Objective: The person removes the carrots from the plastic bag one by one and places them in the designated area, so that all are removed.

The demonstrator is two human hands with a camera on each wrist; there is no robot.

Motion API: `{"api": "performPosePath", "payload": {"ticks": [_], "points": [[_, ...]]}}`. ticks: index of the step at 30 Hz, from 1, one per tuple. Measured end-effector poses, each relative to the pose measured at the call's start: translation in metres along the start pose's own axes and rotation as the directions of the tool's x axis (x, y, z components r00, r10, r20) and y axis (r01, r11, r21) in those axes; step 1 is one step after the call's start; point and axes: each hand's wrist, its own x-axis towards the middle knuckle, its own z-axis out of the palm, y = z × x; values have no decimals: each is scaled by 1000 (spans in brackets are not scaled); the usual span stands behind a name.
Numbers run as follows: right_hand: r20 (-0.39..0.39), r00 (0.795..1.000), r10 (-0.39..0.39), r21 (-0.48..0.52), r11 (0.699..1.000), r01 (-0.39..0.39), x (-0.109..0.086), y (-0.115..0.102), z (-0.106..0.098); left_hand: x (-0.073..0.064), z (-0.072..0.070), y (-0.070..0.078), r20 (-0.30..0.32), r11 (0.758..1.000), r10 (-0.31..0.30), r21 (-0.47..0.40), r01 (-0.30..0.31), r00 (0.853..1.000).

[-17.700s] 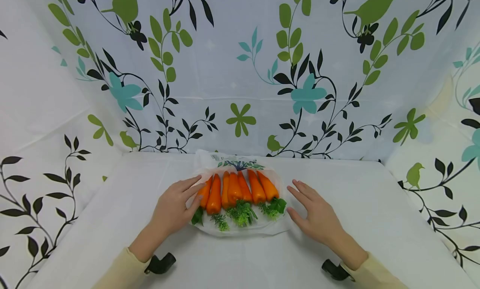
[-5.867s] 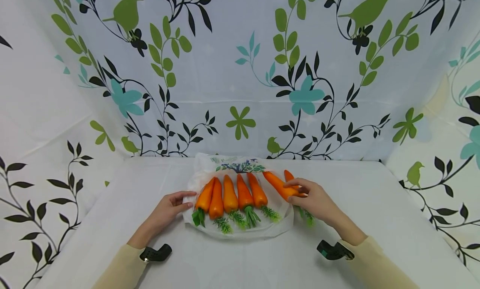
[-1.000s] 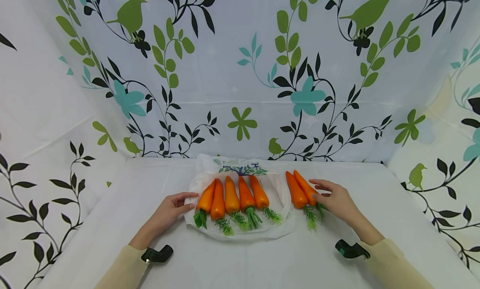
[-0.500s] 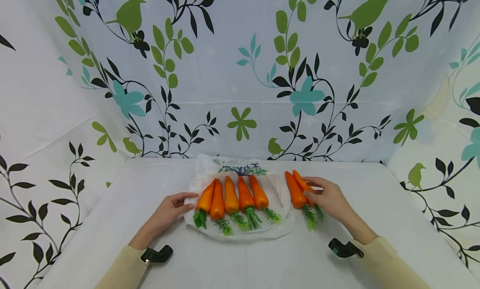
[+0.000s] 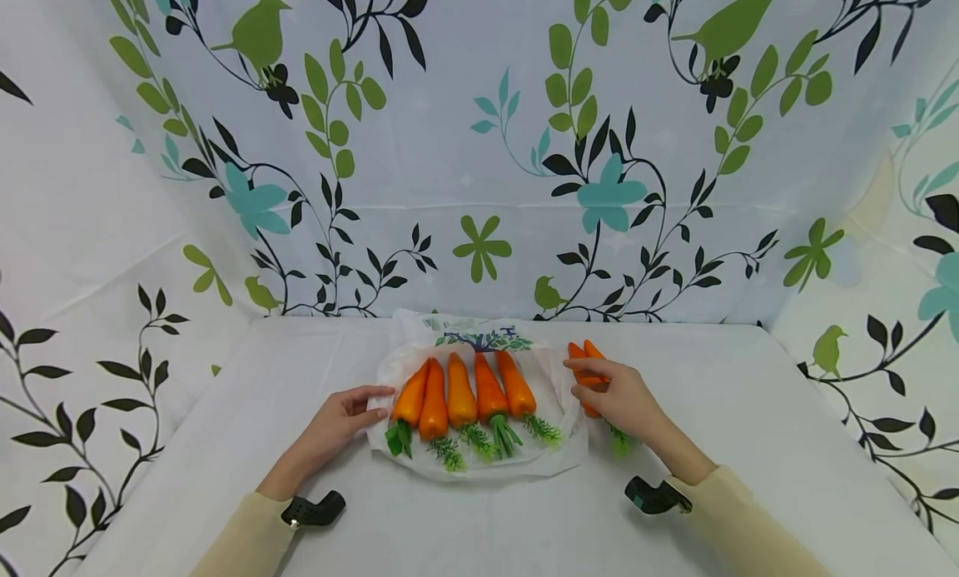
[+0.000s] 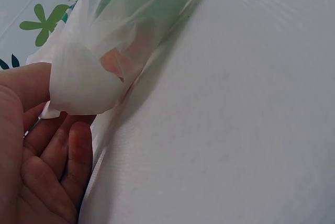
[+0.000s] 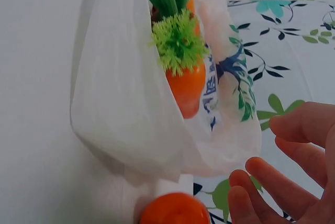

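Observation:
A thin white plastic bag (image 5: 558,456) with a printed tree lies on the table, several orange carrots (image 5: 462,400) with green tops spread along its opening. My left hand (image 5: 337,420) pinches the bag's left edge; in the left wrist view the plastic passes between the fingers of that hand (image 6: 47,156). Two more carrots (image 5: 574,350) lie outside, right of the bag, partly hidden behind my right hand (image 5: 618,394). In the right wrist view the fingers of this hand (image 7: 293,177) are spread near the bag's rim, holding nothing, with one carrot's rounded end (image 7: 175,211) below.
The white table (image 5: 479,527) extends on both sides and in front of the bag. Behind it hangs a patterned cloth (image 5: 419,169) with leaves, birds and flowers. A black wrist camera (image 5: 315,508) sits on the left wrist, another camera (image 5: 655,495) on the right.
Two carrots have come off the bag's right end to beside it since the earliest frame. Over the last second my right hand moved left across them toward the bag; my left hand stayed put.

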Motion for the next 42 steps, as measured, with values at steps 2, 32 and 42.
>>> {"api": "performPosePath", "payload": {"ticks": [2, 32, 42], "points": [[16, 1000, -11, 9, 1000, 10, 2, -2, 4, 0, 0, 0, -1, 1000, -3, 4, 3, 1000], [208, 978, -14, 25, 1000, 9, 29, -23, 50, 1, 1, -2, 5, 1000, 3, -15, -3, 1000], [233, 972, -21, -34, 999, 30, 29, -22, 61, 1, 1, -3, 4, 1000, 3, -26, -3, 1000]]}}
